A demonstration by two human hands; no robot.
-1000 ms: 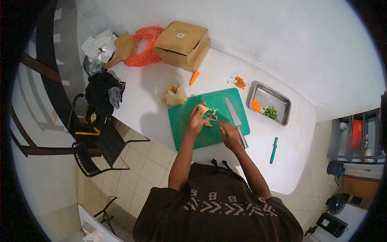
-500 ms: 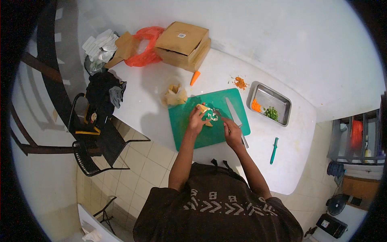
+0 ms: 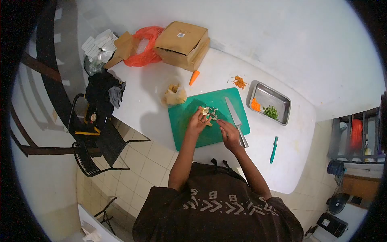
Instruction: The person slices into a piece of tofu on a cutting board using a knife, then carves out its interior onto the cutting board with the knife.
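My left hand holds up a tan piece of what looks like fried tofu, its pale inside showing. In my right hand is a small metal utensil, apparently a spoon, its tip at the tofu. White crumbs lie on the green cutting board beneath, and another tan piece rests partly hidden between the hands. A large knife lies along the board's right side, its handle past my right hand. Behind the board's left corner stands a clear bag of tan pieces.
A metal tray right of the board contains diced carrot and chopped greens. Carrot peelings, a carrot piece and a green peeler lie on the white table. Cardboard boxes and a red bag stand at the back.
My right hand has shifted slightly left, bringing the utensil's tip to the tofu. My left hand has turned the piece so its inside faces up.
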